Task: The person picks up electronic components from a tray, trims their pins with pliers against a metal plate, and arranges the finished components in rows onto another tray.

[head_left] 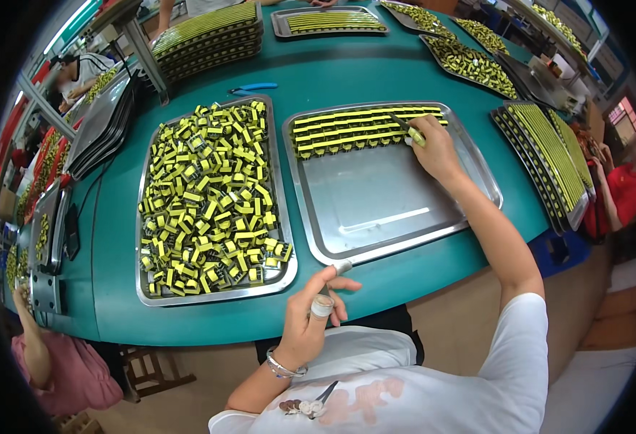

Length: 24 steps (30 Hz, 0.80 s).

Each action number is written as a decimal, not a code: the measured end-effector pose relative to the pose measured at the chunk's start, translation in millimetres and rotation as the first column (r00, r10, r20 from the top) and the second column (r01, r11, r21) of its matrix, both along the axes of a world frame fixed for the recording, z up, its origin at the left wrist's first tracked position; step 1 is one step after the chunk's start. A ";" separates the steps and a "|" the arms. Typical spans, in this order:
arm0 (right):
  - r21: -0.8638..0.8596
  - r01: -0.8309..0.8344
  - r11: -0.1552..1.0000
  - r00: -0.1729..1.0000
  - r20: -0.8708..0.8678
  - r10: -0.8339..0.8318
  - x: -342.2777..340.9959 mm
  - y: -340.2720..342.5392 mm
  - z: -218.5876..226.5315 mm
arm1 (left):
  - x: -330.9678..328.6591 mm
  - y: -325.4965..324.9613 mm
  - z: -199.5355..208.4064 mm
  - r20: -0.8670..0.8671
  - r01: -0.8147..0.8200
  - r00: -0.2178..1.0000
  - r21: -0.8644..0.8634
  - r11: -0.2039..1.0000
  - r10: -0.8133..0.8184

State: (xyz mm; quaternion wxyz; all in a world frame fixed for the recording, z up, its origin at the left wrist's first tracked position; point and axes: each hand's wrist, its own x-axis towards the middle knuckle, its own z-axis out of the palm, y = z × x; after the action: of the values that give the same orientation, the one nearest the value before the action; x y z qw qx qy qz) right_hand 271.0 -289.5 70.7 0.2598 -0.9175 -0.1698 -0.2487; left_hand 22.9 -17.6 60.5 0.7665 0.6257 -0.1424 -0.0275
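Observation:
My right hand (437,152) is over the right-hand metal tray (376,195), fingers pinched on a small yellow-and-black transformer (417,137). A thin dark pointed thing (399,120) sticks out ahead of these fingers; its kind is unclear. Beneath and beside them, several straight rows of transformers (347,134) fill the far part of this tray. My left hand (310,318) hovers by the table's near edge, fingers apart and holding nothing visible. Pale covers sit on some of its fingers. To the left, another metal tray (289,271) is heaped with loose transformers (209,195).
Blue-handled pliers (253,89) lie beyond the heaped tray. Stacked trays of rowed parts stand at far left (209,43) and right (542,159). More loose parts fill trays (470,65) at far right. A metal post (144,58) rises at left. Other people sit nearby.

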 end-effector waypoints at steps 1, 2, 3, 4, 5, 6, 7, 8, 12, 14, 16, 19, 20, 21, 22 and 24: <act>0.000 -0.006 1.000 1.000 0.012 0.006 0.8 0.2 -1.0 | 0.5 -0.3 -1.3 0.039 -0.005 0.999 -0.011 1.000 0.005; 0.002 -0.012 1.000 1.000 0.025 0.012 1.6 0.3 -1.7 | 0.6 -0.4 -1.2 0.039 -0.007 0.999 -0.010 1.000 0.007; 0.004 -0.015 1.000 1.000 0.025 0.015 2.2 -0.8 -1.4 | 0.7 -0.4 -0.8 0.029 -0.001 1.000 0.001 1.000 0.001; 0.008 -0.031 0.999 0.998 0.047 0.031 3.2 -1.5 -2.6 | -0.3 1.0 -0.4 0.016 -0.002 1.000 0.015 1.000 0.001; 0.012 -0.048 0.999 0.996 0.069 0.048 3.9 -3.0 -3.3 | -0.4 1.0 2.7 0.015 -0.010 1.000 0.021 1.000 0.010; 0.019 -0.058 0.998 0.996 0.068 0.057 3.1 -9.7 -1.2 | 0.4 -0.8 8.1 -0.014 0.007 1.000 0.068 0.998 -0.006; -0.040 -0.068 0.997 0.993 0.089 0.072 2.5 -12.1 4.9 | -1.0 0.4 10.6 -0.049 0.006 0.999 0.118 0.993 -0.001; -0.101 -0.071 0.992 0.990 0.114 0.082 0.7 -20.0 13.3 | -1.9 0.1 8.9 -0.056 0.000 0.998 0.087 0.996 0.004; -0.081 -0.003 0.997 0.996 0.087 0.010 -6.8 -74.1 33.1 | -4.6 -1.5 14.4 -0.139 0.026 0.990 0.118 0.993 -0.010; -0.037 0.062 0.997 0.998 -0.011 -0.062 -6.5 -114.4 31.4 | -4.5 1.9 14.4 -0.119 0.047 0.992 0.136 0.990 -0.031; 0.037 0.166 0.985 0.972 -0.172 -0.158 -6.5 -150.2 21.2 | -6.8 1.8 18.1 -0.130 0.090 0.989 0.130 0.987 -0.073; 0.132 0.265 0.955 0.947 -0.221 -0.233 -5.0 -214.1 -11.4 | -4.9 4.6 22.2 -0.129 0.143 0.984 0.178 0.974 -0.121; 0.147 0.266 0.953 0.956 -0.165 -0.241 -7.4 -219.3 -21.4 | -4.6 5.6 22.1 -0.135 0.130 0.985 0.185 0.974 -0.106; 0.163 0.267 0.950 0.962 -0.109 -0.251 -9.6 -224.4 -30.8 | -4.4 6.7 20.8 -0.153 0.139 0.982 0.178 0.974 -0.112; 0.261 0.279 0.924 0.952 -0.201 -0.231 -11.0 -227.7 -34.3 | -4.0 7.4 20.3 -0.168 0.148 0.979 0.173 0.974 -0.119; 0.428 0.284 0.858 0.923 -0.365 -0.123 -8.6 -233.3 -38.2 | -4.6 9.3 20.5 -0.163 0.136 0.981 0.200 0.970 -0.104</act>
State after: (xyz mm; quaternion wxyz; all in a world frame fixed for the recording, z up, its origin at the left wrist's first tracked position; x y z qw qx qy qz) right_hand 262.4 -522.8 32.5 0.4720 -0.8671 0.0405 -0.1542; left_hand 18.3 -8.3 81.0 0.7015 0.6896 -0.1177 -0.1360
